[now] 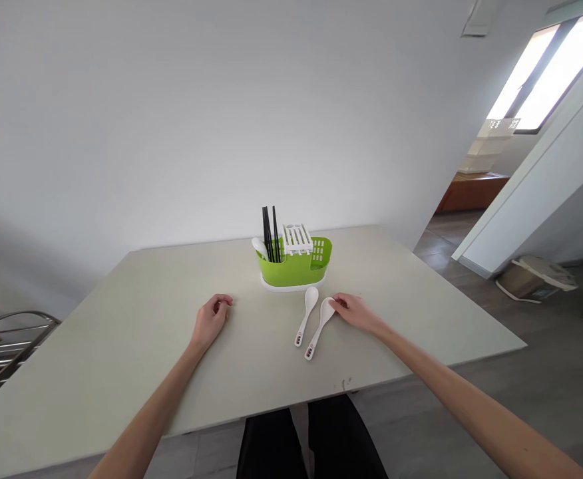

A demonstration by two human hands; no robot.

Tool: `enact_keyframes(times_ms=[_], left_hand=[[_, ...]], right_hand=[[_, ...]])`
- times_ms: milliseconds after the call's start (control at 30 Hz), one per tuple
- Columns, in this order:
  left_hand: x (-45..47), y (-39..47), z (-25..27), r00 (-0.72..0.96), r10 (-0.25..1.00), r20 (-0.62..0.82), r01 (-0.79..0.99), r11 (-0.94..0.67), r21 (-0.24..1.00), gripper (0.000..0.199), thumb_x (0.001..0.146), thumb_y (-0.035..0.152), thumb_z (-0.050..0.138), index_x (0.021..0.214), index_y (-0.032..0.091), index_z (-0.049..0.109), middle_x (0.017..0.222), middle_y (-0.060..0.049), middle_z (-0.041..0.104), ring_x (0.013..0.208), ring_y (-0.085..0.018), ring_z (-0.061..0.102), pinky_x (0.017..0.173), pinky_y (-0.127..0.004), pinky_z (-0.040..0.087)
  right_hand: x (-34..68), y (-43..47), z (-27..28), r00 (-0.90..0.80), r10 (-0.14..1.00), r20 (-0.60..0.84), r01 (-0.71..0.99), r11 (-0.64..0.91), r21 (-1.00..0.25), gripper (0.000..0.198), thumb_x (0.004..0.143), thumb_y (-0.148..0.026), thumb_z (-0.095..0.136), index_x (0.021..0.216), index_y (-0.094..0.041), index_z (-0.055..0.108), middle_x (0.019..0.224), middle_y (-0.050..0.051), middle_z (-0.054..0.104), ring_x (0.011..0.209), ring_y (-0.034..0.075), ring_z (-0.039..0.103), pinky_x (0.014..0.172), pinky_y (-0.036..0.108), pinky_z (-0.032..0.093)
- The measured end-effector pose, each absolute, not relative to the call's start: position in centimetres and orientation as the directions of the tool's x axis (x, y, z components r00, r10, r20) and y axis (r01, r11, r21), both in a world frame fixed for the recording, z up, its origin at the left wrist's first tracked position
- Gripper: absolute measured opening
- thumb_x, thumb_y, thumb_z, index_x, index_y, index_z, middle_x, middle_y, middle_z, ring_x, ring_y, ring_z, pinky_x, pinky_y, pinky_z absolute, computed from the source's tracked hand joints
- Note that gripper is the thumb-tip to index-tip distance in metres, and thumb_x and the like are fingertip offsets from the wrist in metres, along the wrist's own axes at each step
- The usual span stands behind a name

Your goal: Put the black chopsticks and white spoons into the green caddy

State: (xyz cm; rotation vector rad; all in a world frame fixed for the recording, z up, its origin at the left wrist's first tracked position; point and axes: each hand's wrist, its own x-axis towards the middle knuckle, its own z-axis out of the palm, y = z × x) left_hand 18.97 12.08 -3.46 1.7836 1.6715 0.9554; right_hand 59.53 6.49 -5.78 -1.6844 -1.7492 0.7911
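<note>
Two white spoons lie side by side on the table, their printed handles pointing toward me. At the bowl of the right-hand spoon [316, 334], my right hand [354, 311] has its thumb and fingers closed on the edge. The other spoon [306, 315] lies just left of it, untouched. My left hand [212, 319] rests on the tabletop with its fingers curled in and nothing visible in them. Behind the spoons stands a green cutlery holder [289, 273] on a white base. Black chopsticks [270, 239] and another white spoon [259, 248] stand in its left part.
A white slotted rack [297, 239] sits across the holder's middle. The pale table [172, 279] meets a plain wall [196, 133] at the back. A metal-framed chair [12, 352] is at the left, and a bin-like container [536, 279] stands on the floor at right.
</note>
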Motion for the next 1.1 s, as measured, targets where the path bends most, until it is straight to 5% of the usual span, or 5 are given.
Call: enact_keyframes(times_ms=[167, 300, 567, 800, 1100], left_hand=[[19.1, 11.8, -3.3, 0.014, 0.987, 0.161, 0.615, -0.136, 0.777, 0.025, 0.085, 0.036, 0.047, 0.091, 0.023, 0.068, 0.063, 0.004, 0.054, 0.060, -0.016, 0.048, 0.060, -0.027, 0.039], [18.9, 12.0, -3.5, 0.032, 0.985, 0.168, 0.597, -0.154, 0.787, 0.025, 0.085, 0.036, 0.047, 0.090, 0.023, 0.068, 0.060, 0.004, 0.053, 0.059, -0.017, 0.048, 0.060, -0.028, 0.039], [18.5, 12.0, -4.1, 0.028, 0.982, 0.184, 0.573, -0.167, 0.802, 0.023, 0.085, 0.036, 0.048, 0.089, 0.024, 0.067, 0.062, 0.003, 0.055, 0.060, -0.018, 0.051, 0.061, -0.029, 0.040], [18.3, 12.0, -4.1, 0.027, 0.982, 0.185, 0.551, -0.169, 0.817, 0.023, 0.085, 0.033, 0.048, 0.088, 0.023, 0.068, 0.065, 0.003, 0.058, 0.061, -0.017, 0.053, 0.061, -0.029, 0.041], [18.2, 12.1, -4.0, 0.060, 0.982, 0.177, 0.563, -0.180, 0.807, 0.026, 0.085, 0.033, 0.047, 0.091, 0.023, 0.070, 0.066, 0.002, 0.061, 0.061, -0.017, 0.053, 0.063, -0.029, 0.042]], right_hand=[[59.0, 4.4, -0.5, -0.084, 0.994, 0.072, 0.595, 0.108, -0.796, 0.048, 0.103, -0.066, 0.040, 0.088, -0.025, 0.058, 0.072, 0.000, 0.070, 0.068, 0.018, 0.064, 0.070, 0.030, 0.049], [56.6, 4.6, 7.4, 0.070, 0.921, 0.383, 0.590, 0.272, -0.760, 0.047, 0.104, -0.067, 0.046, 0.091, -0.025, 0.060, 0.068, -0.002, 0.066, 0.062, 0.017, 0.060, 0.062, 0.028, 0.045], [51.1, 12.3, 15.6, 0.020, 0.542, 0.840, 0.881, 0.388, -0.271, 0.041, 0.112, -0.053, 0.034, 0.101, -0.023, 0.060, 0.084, 0.003, 0.076, 0.066, 0.018, 0.064, 0.063, 0.028, 0.038], [47.4, 14.9, 14.2, -0.358, 0.687, 0.632, 0.926, 0.349, 0.145, 0.038, 0.111, -0.031, 0.033, 0.099, -0.016, 0.065, 0.081, 0.009, 0.076, 0.067, 0.020, 0.064, 0.059, 0.032, 0.022], [44.7, 15.2, 11.1, -0.514, 0.776, 0.365, 0.856, 0.439, 0.273, 0.030, 0.109, -0.019, 0.035, 0.104, -0.015, 0.064, 0.086, 0.011, 0.077, 0.074, 0.022, 0.068, 0.061, 0.032, 0.022]])
